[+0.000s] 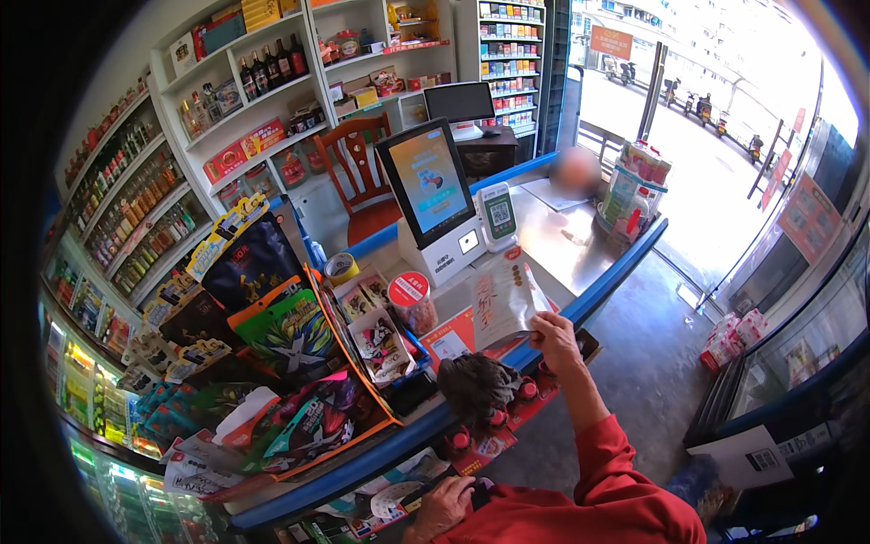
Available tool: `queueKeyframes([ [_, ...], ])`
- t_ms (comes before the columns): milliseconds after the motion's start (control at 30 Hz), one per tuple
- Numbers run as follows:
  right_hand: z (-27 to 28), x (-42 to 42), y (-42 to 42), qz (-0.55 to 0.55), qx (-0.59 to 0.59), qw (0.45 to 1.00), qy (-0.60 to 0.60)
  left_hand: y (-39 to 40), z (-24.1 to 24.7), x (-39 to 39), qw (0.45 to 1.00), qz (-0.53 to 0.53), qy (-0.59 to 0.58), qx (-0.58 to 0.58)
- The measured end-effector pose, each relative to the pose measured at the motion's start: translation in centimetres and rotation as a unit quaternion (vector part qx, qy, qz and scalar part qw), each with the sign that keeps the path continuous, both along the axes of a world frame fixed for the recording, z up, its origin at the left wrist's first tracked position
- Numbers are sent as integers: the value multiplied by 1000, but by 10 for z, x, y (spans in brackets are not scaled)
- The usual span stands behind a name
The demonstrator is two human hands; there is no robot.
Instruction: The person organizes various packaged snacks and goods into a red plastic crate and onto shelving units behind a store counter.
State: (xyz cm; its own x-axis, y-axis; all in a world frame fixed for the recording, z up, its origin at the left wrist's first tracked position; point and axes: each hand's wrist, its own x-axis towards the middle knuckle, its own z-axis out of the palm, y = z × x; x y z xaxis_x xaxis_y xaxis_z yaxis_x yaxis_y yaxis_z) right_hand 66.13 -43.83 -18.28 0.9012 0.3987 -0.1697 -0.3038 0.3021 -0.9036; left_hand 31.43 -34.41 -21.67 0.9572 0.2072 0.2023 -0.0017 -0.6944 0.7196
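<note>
My right hand (pixel 556 340) pinches the corner of a flat pale, glossy packet (pixel 504 299) that bears red writing. The packet is tilted over the near side of the counter, above a red printed sheet (pixel 450 334). A crumpled dark grey cloth (pixel 478 386) lies on the counter's blue edge, left of my right forearm. Low in the view, my left hand (pixel 445 504) is close to my body, beside goods below the counter edge. Its fingers look bent, and I cannot see whether anything is in them.
A payment terminal (pixel 427 183) and a code stand (pixel 498 216) stand on the counter. Bagged snacks (pixel 292 333) crowd its left side, near a clear tub with a red lid (pixel 412 299). Red-capped bottles (pixel 460 438) sit below the edge. A wooden chair (pixel 360 173) stands behind.
</note>
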Motion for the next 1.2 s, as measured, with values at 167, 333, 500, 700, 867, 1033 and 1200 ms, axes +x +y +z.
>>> queueKeyframes([
  [167,18,-18,-35,57,196,979,11,9,22,-2,997,17,-13,-81],
  [333,53,-65,-19,128,276,951,-58,25,44,-24,966,5,12,-259],
  [500,73,-119,-3,134,268,948,-107,35,74,-38,879,-112,-7,-464],
  [700,95,-212,75,404,373,830,-96,52,82,-95,735,-74,-188,-647],
  [867,95,-277,124,640,137,743,-142,68,62,-173,715,90,-271,-637],
  [1033,93,-339,168,754,-18,608,-250,76,39,-241,635,244,-344,-647],
  [1200,135,-374,213,625,-18,619,-475,107,21,-310,790,346,-219,-457],
])
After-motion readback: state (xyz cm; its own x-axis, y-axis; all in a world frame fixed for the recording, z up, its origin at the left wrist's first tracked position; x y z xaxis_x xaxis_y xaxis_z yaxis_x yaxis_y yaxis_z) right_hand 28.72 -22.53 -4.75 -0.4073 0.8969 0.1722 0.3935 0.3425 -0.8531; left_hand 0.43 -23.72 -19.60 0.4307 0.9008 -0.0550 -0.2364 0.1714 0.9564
